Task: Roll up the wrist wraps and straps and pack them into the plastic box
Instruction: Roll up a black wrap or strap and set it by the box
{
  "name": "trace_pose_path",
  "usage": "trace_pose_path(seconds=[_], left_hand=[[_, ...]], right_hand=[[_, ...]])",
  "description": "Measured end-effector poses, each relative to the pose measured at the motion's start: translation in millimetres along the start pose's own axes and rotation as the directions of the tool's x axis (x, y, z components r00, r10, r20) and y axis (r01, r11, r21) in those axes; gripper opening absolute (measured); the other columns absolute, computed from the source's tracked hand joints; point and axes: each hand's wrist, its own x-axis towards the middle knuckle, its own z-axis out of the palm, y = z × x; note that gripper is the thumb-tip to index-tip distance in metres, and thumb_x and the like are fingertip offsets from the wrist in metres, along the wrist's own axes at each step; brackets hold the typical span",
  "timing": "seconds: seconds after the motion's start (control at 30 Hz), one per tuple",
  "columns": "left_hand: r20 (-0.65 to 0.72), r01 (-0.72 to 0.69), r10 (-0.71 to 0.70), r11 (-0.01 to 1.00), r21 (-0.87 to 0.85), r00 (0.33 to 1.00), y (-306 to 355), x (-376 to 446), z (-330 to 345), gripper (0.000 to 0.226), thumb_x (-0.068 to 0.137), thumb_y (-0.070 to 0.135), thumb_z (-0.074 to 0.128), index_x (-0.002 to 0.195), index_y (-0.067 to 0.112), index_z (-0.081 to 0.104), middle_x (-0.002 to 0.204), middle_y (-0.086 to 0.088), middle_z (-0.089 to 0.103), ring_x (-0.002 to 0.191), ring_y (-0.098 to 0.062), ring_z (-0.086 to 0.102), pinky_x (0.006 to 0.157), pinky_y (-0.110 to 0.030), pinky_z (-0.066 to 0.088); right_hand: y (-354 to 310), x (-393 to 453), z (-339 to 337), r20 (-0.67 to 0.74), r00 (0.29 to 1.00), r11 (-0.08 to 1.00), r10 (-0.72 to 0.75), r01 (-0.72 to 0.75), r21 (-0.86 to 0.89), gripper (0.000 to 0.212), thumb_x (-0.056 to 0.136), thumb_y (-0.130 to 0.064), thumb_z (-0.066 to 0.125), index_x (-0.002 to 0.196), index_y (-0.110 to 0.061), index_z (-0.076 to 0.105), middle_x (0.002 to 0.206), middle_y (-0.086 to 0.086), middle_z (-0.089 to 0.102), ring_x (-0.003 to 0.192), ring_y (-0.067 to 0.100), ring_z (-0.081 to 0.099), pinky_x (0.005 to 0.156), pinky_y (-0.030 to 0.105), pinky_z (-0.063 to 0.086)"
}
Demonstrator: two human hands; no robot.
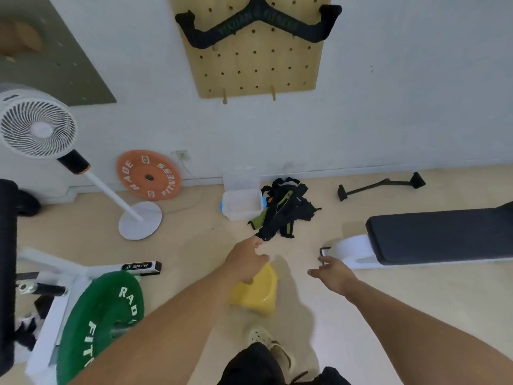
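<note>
A tangled pile of black and green wrist wraps and straps [286, 209] lies on the floor by the wall. Just left of it, touching it, stands the clear plastic box [241, 208] with blue latches, open, and its lid [241, 177] leans on the wall behind. My left hand [245, 259] stretches forward with its fingers loose, the fingertips right at the near end of a black strap; whether they touch it is unclear. My right hand [331, 273] hangs open in the air, holding nothing, nearer to me than the pile.
A yellow stool [256, 291] sits under my left hand. A black padded bench [438, 234] is on the right and a black handle bar [380, 184] lies by the wall. On the left are a white fan [36, 126], an orange plate [148, 176] and a green plate [102, 315].
</note>
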Motion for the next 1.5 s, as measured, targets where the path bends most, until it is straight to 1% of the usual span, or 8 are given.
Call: trace_pose_path(seconds=[0.13, 0.43, 0.73, 0.9, 1.03, 1.13, 1.27, 1.5], left_hand=[[-0.036, 0.068, -0.070, 0.996, -0.058, 0.997, -8, 48, -27, 0.055, 0.099, 0.032, 0.065, 0.149, 0.016, 0.047, 0.153, -0.006, 0.050, 0.134, -0.023, 0.053, 0.103, -0.031, 0.046], [-0.056, 0.122, -0.132, 0.981, -0.150, 0.990, 7, 112, -73, 0.055, 0.100, 0.033, 0.064, 0.149, 0.015, 0.045, 0.153, -0.005, 0.049, 0.131, -0.021, 0.054, 0.090, -0.025, 0.042], [-0.114, 0.240, -0.268, 0.948, -0.211, 0.957, 16, 172, -101, 0.056, 0.099, 0.033, 0.064, 0.150, 0.018, 0.046, 0.151, -0.002, 0.050, 0.132, -0.020, 0.054, 0.103, -0.028, 0.046], [-0.128, 0.298, -0.322, 0.937, -0.181, 0.938, 55, 226, -125, 0.054, 0.100, 0.027, 0.062, 0.150, 0.017, 0.046, 0.152, -0.003, 0.050, 0.133, -0.020, 0.053, 0.102, -0.027, 0.044], [-0.179, 0.301, -0.325, 0.942, -0.148, 0.929, 105, 266, -143, 0.054, 0.100, 0.027, 0.062, 0.150, 0.018, 0.046, 0.151, -0.004, 0.050, 0.133, -0.022, 0.053, 0.101, -0.026, 0.043], [-0.198, 0.288, -0.303, 0.952, -0.102, 0.932, 134, 290, -151, 0.051, 0.100, 0.028, 0.062, 0.149, 0.017, 0.048, 0.152, -0.004, 0.052, 0.135, -0.022, 0.052, 0.111, -0.032, 0.041], [-0.221, 0.307, -0.314, 0.949, -0.065, 0.923, 147, 306, -156, 0.053, 0.102, 0.028, 0.059, 0.152, 0.017, 0.045, 0.154, -0.003, 0.049, 0.138, -0.022, 0.049, 0.110, -0.031, 0.040], [-0.184, 0.350, -0.354, 0.935, -0.052, 0.917, 161, 332, -157, 0.056, 0.103, 0.030, 0.059, 0.154, 0.016, 0.042, 0.157, -0.005, 0.047, 0.139, -0.024, 0.048, 0.110, -0.033, 0.040]], right_hand=[[-45, 43, 0, 0.036, 0.999, 0.999, -0.035, 0.036, -0.029, 0.071, 0.092, -0.039, 0.074, 0.153, -0.021, 0.042, 0.148, 0.003, 0.054, 0.117, 0.023, 0.056, 0.092, 0.031, 0.046], [-124, 111, -15, 0.096, 0.993, 0.993, -0.073, 0.082, -0.088, 0.076, 0.090, -0.043, 0.074, 0.155, -0.023, 0.041, 0.143, 0.001, 0.058, 0.122, 0.024, 0.060, 0.109, 0.043, 0.049], [-190, 207, -45, 0.116, 0.988, 0.985, -0.098, 0.113, -0.128, 0.073, 0.087, -0.039, 0.079, 0.151, -0.023, 0.047, 0.133, 0.005, 0.064, 0.119, 0.028, 0.063, 0.107, 0.044, 0.051], [-239, 260, -75, 0.188, 0.966, 0.943, -0.175, 0.219, -0.251, 0.054, 0.108, -0.021, 0.051, 0.159, -0.021, 0.035, 0.150, 0.007, 0.055, 0.153, 0.028, 0.032, 0.123, 0.034, 0.030], [-266, 295, -103, 0.229, 0.945, 0.902, -0.233, 0.298, -0.312, 0.058, 0.095, -0.032, 0.070, 0.148, -0.016, 0.050, 0.135, 0.009, 0.063, 0.119, 0.025, 0.064, 0.096, 0.033, 0.052], [-282, 312, -120, 0.332, 0.917, 0.856, -0.220, 0.345, -0.385, 0.057, 0.099, -0.034, 0.065, 0.149, -0.014, 0.048, 0.114, 0.000, 0.069, 0.090, 0.013, 0.066, 0.076, 0.025, 0.049], [-303, 319, -142, 0.326, 0.917, 0.862, -0.229, 0.346, -0.370, 0.056, 0.096, -0.030, 0.068, 0.146, -0.012, 0.049, 0.130, 0.009, 0.064, 0.120, 0.026, 0.063, 0.093, 0.031, 0.048], [-310, 340, -160, 0.377, 0.896, 0.856, -0.237, 0.376, -0.356, 0.065, 0.096, -0.031, 0.069, 0.153, -0.014, 0.042, 0.144, 0.011, 0.058, 0.126, 0.029, 0.059, 0.102, 0.034, 0.049]])
